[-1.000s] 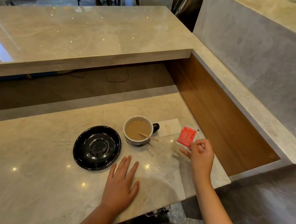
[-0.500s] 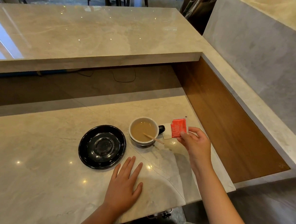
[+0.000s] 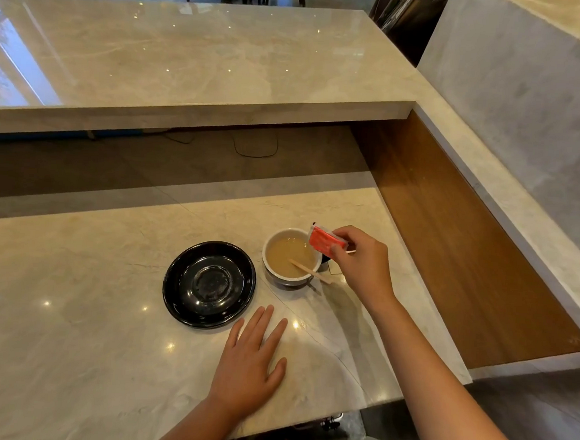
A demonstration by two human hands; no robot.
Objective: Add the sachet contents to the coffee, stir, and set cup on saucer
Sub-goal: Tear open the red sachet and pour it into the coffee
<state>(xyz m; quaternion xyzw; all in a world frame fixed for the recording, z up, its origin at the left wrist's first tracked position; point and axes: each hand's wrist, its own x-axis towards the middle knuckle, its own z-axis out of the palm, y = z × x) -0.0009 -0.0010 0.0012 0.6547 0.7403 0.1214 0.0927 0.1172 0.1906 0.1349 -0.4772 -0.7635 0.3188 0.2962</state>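
Swinging in from the right, the right hand is now carrying the red sachet up over the far right rim of the cup, where a moment ago it was hanging out beside the cup's handle. Thumb and fingers are pinching the packet by its lower corner, and the packet is tilting toward the coffee; whether it is torn open, I cannot tell, and no powder is showing in the air. The left hand is lying flat and spread on the desk, holding nothing, just in front of the black saucer. So we are sitting early in the job, by my reading: pouring is only getting under way, stirring is waiting, and the wooden stirrer is already leaning in the coffee with its end poking out over the near right rim. Cup and saucer are standing side by side, close but apart, with the saucer bare, so the last lift is looking short and leftward. Room is looking generous to the left and front; on the right the desk is ending at a wood-lined wall, and the near edge is running just behind the left wrist.
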